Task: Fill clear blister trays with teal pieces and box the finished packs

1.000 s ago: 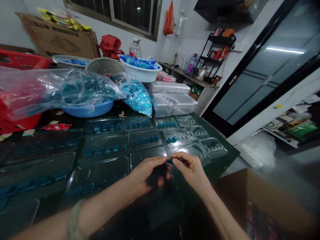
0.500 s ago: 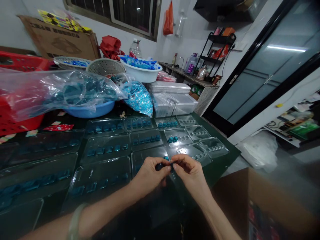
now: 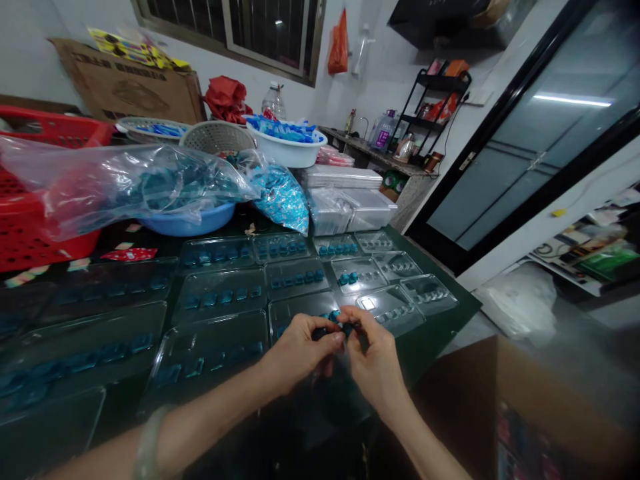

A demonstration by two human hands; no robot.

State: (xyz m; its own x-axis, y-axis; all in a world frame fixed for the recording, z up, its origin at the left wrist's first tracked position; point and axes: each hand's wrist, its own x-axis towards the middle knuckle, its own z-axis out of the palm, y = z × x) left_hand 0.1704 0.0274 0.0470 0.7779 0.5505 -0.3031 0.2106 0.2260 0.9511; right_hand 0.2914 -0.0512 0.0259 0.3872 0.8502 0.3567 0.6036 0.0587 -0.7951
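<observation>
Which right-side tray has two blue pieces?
The clear blister tray mid-group: two at its left end; neighbours show a full blue row or none.

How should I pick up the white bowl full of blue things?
Probably by its rim, with both hands, coming from above at the left and right: the white bowl flares outward at the top, and the bag of blue pieces sits right in front of it.

Left hand and right hand pinching together
Fingers nearly meet; left forearm slants in, right forearm rises.
</observation>
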